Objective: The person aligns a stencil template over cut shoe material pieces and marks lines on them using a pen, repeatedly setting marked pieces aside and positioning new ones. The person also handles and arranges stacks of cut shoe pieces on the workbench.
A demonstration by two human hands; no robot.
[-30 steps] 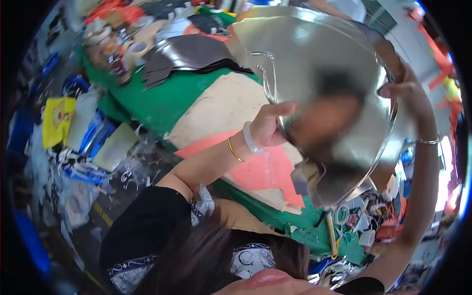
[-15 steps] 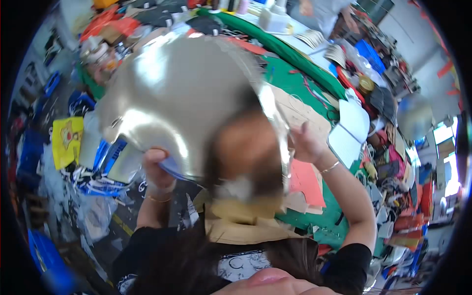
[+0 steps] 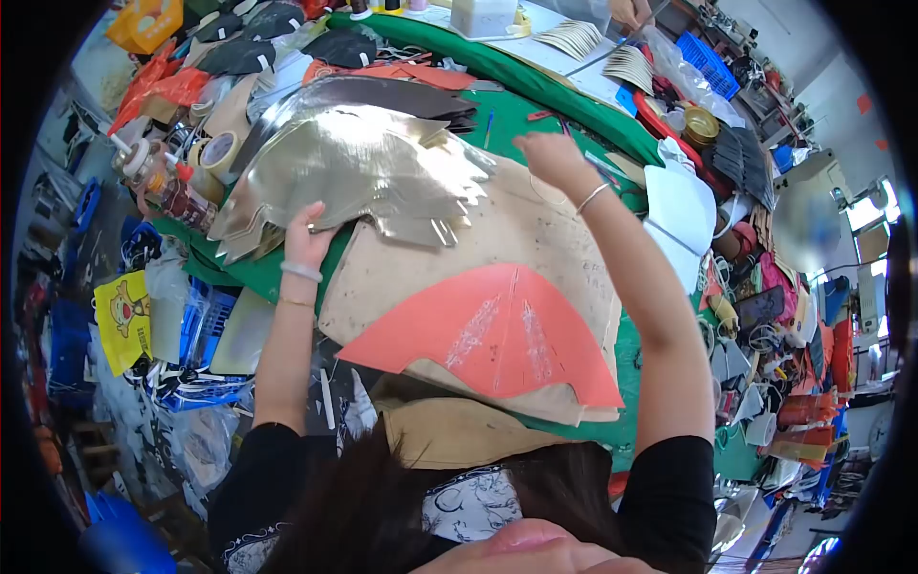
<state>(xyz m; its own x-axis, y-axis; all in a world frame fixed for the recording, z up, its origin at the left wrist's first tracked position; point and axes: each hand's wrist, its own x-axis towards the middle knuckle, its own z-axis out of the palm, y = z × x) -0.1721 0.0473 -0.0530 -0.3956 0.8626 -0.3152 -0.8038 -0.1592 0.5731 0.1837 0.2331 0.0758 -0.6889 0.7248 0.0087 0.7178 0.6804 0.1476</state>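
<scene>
My left hand (image 3: 304, 239) grips the near edge of a stack of shiny pale-gold sheets (image 3: 335, 177), thumb uppermost, its other fingers partly hidden. The sheets have cut, pointed edges and lie at the left of the table. Above the back of the brown board (image 3: 564, 225), my right hand (image 3: 555, 158) reaches out with loosely bent fingers and no visible load. A blue pen (image 3: 490, 126) lies on the green tabletop just beyond its fingertips. Closer to my body, a red curved template (image 3: 492, 330) with white scribbles rests on the board.
Dark sheets (image 3: 382, 94) lie behind the shiny stack. At the left stand a bottle (image 3: 177, 187) and tape rolls (image 3: 220, 153). An open notebook (image 3: 679, 215) is on the right. Across the table, another person's hand (image 3: 631, 11) shows near curved pale pieces (image 3: 569, 38).
The shiny sheets, raised before me between both hands, have come down onto the table's left side. My right hand has let go and moved forward. The red template is now uncovered.
</scene>
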